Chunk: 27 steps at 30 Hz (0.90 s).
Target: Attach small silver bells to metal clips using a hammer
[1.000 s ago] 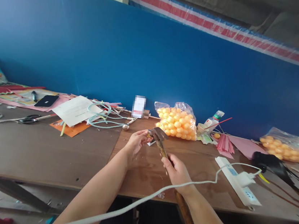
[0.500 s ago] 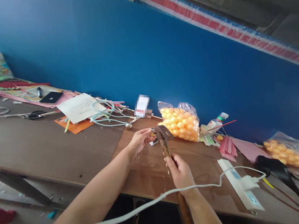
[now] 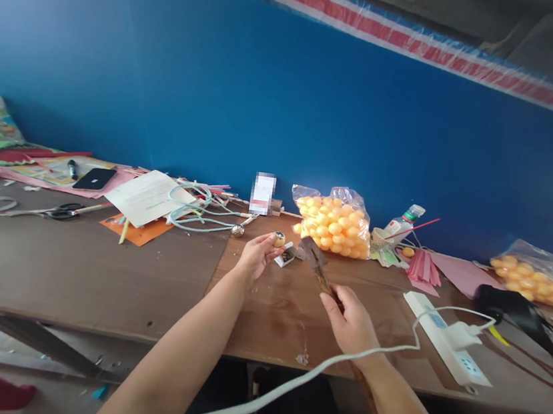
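- Left hand (image 3: pixel 256 256): its grip pinches a small round piece (image 3: pixel 279 239) between the fingertips, raised above the bench (image 3: pixel 272 321), at the hand's 1 o'clock.
- Right hand (image 3: pixel 353 320): its grip is wrapped closely around the handle of a hammer (image 3: pixel 319 269), whose head points to 11 o'clock.
- The hammer's head sits at the round piece's 3 o'clock, near but apart.
- Small open box (image 3: pixel 286 254): between piece and hammer head.
- Bag of orange balls (image 3: pixel 333 226): 11 o'clock from the right hand.
- Power strip (image 3: pixel 435 330): the right hand's 3 o'clock.
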### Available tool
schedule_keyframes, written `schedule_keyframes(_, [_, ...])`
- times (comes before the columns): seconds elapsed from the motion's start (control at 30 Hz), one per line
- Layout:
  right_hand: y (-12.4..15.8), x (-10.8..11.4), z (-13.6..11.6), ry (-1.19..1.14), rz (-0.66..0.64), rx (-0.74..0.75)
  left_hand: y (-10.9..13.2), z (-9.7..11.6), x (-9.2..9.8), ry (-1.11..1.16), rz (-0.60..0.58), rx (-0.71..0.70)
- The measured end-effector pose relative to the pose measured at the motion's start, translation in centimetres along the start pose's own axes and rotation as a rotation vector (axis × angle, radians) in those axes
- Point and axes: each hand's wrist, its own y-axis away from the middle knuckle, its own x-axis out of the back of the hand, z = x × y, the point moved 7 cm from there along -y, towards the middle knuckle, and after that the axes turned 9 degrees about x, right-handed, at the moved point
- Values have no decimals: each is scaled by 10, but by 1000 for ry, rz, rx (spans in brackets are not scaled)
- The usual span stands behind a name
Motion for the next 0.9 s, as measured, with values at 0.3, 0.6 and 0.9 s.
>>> schedule_keyframes(0.3, [20,17,99,686,-277,-46,-1,4,9,61,76,-17])
schedule_keyframes(0.6, [10,20,99,656,-243,-99,-3,3,14,54,112,-23])
schedule_keyframes(0.9, [-75,-42,15,227,-120,69,-3,3,15,12,113,-18])
